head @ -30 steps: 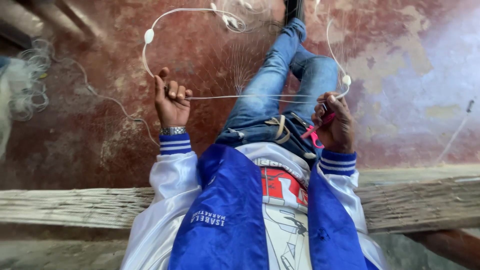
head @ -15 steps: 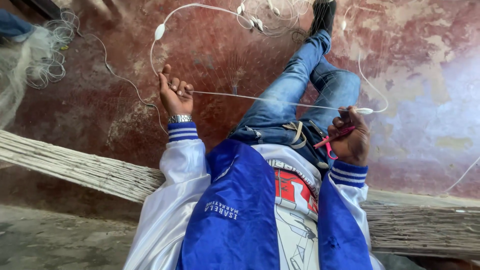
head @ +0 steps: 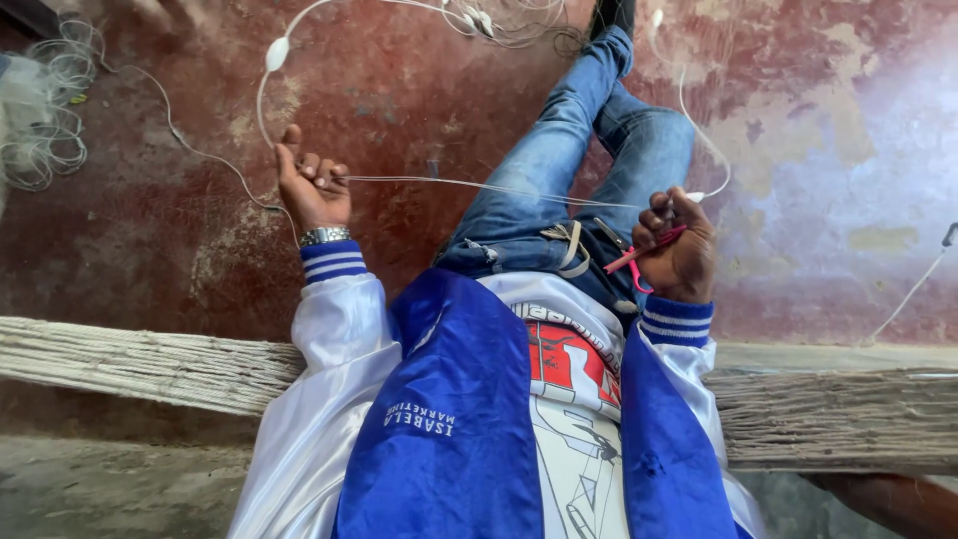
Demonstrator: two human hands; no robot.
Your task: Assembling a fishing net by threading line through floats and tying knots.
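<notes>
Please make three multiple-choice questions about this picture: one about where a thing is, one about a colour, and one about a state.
1. Where is the wristwatch?
A. on the left wrist
B. on the right wrist
C. on the floor

2. What colour are the handles of the scissors?
A. green
B. pink
C. black

3. How is the white line between the hands?
A. coiled up
B. cut in two
C. stretched taut

Answers: 1 A, it sits just above the striped cuff below the left hand. 2 B, pink handles show in the right hand. 3 C, it runs straight from one hand to the other.
</notes>
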